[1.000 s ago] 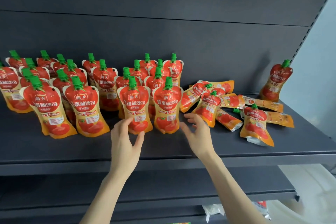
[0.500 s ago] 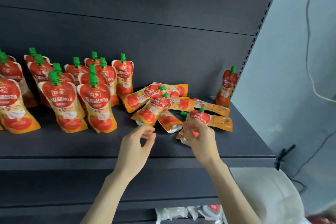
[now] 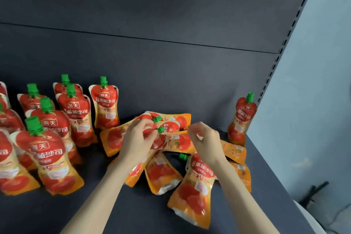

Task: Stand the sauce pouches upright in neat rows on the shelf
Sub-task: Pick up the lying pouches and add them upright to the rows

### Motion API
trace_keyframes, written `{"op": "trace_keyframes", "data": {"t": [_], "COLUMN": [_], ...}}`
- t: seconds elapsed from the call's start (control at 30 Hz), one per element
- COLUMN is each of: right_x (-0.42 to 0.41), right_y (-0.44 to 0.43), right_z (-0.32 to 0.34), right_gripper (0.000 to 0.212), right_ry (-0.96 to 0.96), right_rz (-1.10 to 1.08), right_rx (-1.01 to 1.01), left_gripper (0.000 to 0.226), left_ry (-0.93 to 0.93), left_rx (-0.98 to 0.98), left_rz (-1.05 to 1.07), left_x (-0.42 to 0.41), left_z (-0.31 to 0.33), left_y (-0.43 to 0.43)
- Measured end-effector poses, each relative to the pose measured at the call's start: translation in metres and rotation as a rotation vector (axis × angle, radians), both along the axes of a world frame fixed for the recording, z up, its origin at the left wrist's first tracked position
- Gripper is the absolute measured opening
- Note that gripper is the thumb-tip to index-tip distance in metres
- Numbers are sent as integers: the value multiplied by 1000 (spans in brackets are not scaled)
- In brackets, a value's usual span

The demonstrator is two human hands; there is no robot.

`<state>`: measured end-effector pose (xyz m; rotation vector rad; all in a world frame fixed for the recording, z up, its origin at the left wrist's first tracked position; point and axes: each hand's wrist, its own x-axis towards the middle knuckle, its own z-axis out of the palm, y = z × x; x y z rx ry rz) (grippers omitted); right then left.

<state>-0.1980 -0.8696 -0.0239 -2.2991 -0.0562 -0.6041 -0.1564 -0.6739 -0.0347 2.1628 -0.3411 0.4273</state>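
Curled fingers (image 3: 142, 124) of the left hand (image 3: 136, 138) are pinching a red and orange sauce pouch (image 3: 171, 129) by its green cap (image 3: 160, 130). The right hand (image 3: 207, 144) is pinching its other end over the dark shelf (image 3: 142, 214).

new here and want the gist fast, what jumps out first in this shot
A jumbled pile of fallen pouches lies in the middle, with the left hand and right hand working in it. Upright pouches with green caps crowd the left, and one lone pouch stands at the far right.
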Motion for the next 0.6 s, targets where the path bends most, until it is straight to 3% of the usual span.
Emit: {"op": "trace_keyframes", "data": {"t": [0.3,0.47,0.6], "right_x": [98,124,132], "right_y": [-3,-4,-5], "right_z": [-7,-17,-21], "right_gripper": [36,45,30], "right_ry": [127,231,258], "right_rz": [38,42,111], "right_rx": [-209,-437,-350], "left_gripper": [54,62,53], "left_ry": [223,254,301], "left_rx": [297,376,354], "left_rz": [245,320,306], "left_x": [68,77,83], "left_z": [-13,-20,-19], "left_y": [-1,1,8]}}
